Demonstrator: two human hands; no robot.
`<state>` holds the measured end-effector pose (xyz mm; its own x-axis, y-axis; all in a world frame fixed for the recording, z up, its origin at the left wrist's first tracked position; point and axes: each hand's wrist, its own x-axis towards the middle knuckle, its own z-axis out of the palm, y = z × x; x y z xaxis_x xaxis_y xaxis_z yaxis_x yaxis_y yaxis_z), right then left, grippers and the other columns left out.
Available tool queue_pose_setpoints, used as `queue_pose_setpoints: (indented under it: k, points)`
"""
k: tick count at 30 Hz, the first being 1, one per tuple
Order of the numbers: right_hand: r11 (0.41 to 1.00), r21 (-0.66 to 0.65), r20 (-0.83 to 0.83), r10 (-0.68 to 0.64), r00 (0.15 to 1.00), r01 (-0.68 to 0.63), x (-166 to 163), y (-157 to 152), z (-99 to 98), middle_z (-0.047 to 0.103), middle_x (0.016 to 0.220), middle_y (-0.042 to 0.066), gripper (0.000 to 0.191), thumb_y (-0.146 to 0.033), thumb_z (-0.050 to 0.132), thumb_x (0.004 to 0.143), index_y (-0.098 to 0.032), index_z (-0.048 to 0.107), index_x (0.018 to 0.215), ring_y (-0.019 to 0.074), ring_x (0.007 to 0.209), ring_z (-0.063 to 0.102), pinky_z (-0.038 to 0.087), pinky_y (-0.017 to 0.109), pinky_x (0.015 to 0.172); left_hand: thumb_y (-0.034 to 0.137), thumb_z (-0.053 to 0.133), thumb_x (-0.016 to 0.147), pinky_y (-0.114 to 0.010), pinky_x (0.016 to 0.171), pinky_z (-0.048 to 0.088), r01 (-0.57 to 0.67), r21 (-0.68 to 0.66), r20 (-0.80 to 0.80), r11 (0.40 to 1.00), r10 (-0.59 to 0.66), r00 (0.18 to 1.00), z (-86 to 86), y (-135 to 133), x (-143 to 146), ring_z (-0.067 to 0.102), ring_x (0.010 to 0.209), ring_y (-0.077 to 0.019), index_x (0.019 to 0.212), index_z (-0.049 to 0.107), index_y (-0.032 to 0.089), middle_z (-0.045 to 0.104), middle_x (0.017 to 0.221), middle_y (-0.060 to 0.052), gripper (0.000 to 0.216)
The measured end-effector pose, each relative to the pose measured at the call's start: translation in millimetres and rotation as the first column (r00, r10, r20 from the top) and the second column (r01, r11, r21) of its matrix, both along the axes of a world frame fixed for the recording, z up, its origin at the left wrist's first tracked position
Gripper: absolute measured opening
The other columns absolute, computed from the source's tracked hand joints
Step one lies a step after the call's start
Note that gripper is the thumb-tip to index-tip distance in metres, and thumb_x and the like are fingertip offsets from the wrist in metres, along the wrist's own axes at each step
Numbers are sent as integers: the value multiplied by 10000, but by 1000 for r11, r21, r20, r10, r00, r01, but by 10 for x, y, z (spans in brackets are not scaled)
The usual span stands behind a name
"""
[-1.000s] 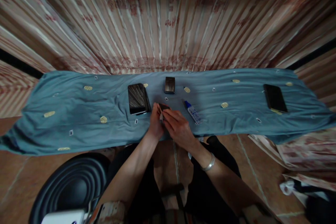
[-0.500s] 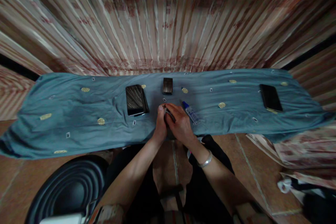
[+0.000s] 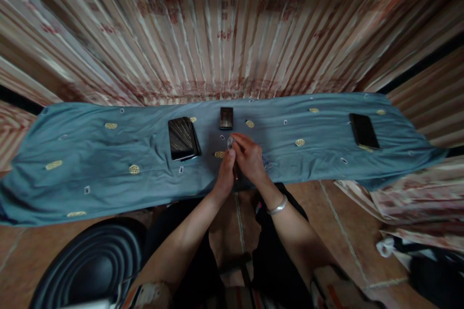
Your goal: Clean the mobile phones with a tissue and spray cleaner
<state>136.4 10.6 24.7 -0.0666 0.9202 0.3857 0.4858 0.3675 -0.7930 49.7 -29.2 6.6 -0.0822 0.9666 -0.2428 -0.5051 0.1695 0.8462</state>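
Above the front middle of the blue cloth, my left hand (image 3: 226,170) and my right hand (image 3: 250,157) meet with fingers closed together. A small whitish, shiny object (image 3: 230,142) shows at the fingertips; its kind is too small to tell. Below the fingers a thin dark piece with a reddish glint hangs, mostly hidden. Past my right hand, a clear tube with blue parts (image 3: 267,161) lies on the cloth, largely covered by that hand. A small dark rectangular case (image 3: 226,118) lies just beyond my fingers.
The cloth (image 3: 90,154) covers a long narrow table against a curtain (image 3: 203,48). Stacked dark phone-like slabs (image 3: 181,139) lie left of my hands, and a black phone (image 3: 364,131) lies far right. A round black ridged stool (image 3: 90,265) stands at lower left.
The camera view has shifted slightly. My hands have turned and come closer together, the whitish object now shows at the fingertips, and my right hand now covers most of the blue tube.
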Motion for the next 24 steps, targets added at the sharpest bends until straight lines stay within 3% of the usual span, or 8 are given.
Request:
queue_pose_setpoints:
  k: [5,8,10,12,16,18,20,24]
  points:
    - [989,-130,-305,-106,946,69,189,176,-2,786,934,47,329,-410,564,915,-182,786,999,203,866,710,547,317,827,533,520,968,-428,1038,539,93,-151,239,984,-55,969,220,37,-38,700,1115,-259,936,688,164,756,971,-68,406]
    - [981,-193,-473,-112,874,21,268,195,-34,774,858,28,336,-456,610,868,-184,793,942,163,785,677,530,274,758,517,443,1008,-450,967,582,51,-223,322,973,24,946,337,98,-151,735,922,-217,911,669,165,736,858,-51,430]
    - [974,-226,-526,-108,844,-17,296,169,-63,764,823,27,330,-460,617,849,-186,793,903,154,749,663,519,262,719,500,393,1028,-467,963,585,21,-242,367,970,72,928,387,144,-237,736,902,-214,912,667,161,734,841,-56,451]
    - [967,-252,-486,-93,869,-38,317,124,-91,752,783,25,330,-464,615,839,-188,794,875,160,720,654,502,259,675,490,369,1035,-478,981,579,7,-242,379,970,88,921,416,185,-315,738,939,-227,920,674,158,745,860,-74,466]
    - [950,-309,-229,-44,972,-30,336,34,-137,743,747,-4,245,-404,671,799,-219,811,877,171,727,652,469,264,672,464,325,1045,-446,1006,572,4,-244,371,970,89,925,439,241,-431,732,1045,-243,919,697,168,771,892,-93,492]
    - [903,-411,-273,9,962,-125,300,-1,-156,701,661,-31,236,-430,709,776,-217,804,810,152,669,619,457,258,648,453,301,1051,-409,990,578,3,-236,375,972,88,923,437,261,-466,734,1054,-234,908,702,167,778,896,-96,514]
    - [813,-509,-457,23,889,-282,226,-31,-171,663,607,-38,321,-514,740,753,-196,777,727,133,619,583,464,260,633,441,293,1054,-387,963,584,-8,-231,383,973,98,919,427,281,-482,741,1039,-233,898,700,149,778,897,-109,524]
    - [697,-562,-682,-87,726,-445,54,-85,-190,723,675,7,472,-629,840,617,-186,772,764,140,634,628,506,276,644,407,336,1050,-354,933,583,-30,-254,394,967,132,910,384,328,-458,747,1009,-223,888,688,122,764,845,-113,482]
